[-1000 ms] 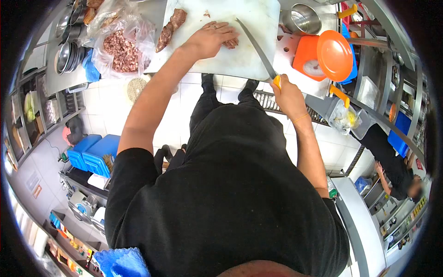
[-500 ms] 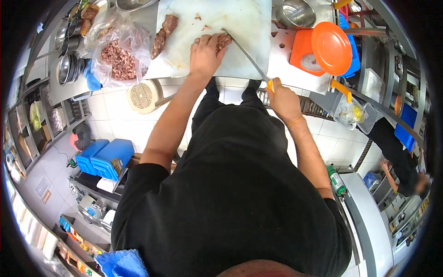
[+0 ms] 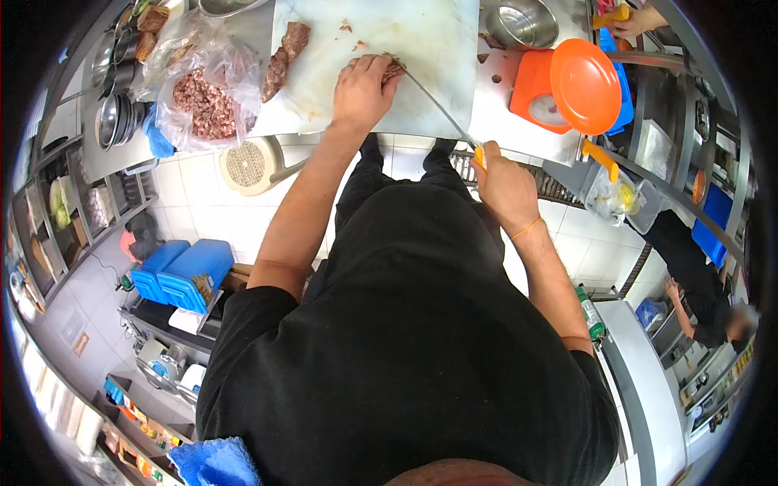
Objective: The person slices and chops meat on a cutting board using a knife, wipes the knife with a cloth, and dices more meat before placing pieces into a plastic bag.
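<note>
My left hand lies on the cutting board with curled fingers, holding down a piece of reddish-brown meat that is partly hidden beneath them. In my right hand is a long knife, gripped by its yellow handle beyond the board's near right corner. Its blade slants up to the left across the white cutting board, and the far end meets the meat beside my left fingertips. Left of that hand rests a longer strip of meat, with a few small scraps farther back.
A plastic bag of diced meat stands left of the board. To the right are an orange scale with a round pan and a steel pot. Another person's hand is at the top right; a person in black is farther right.
My right hand has shifted slightly right and toward me with the knife. My left hand still holds the meat. Another person's hand has appeared at the top right, by a yellow handle.
</note>
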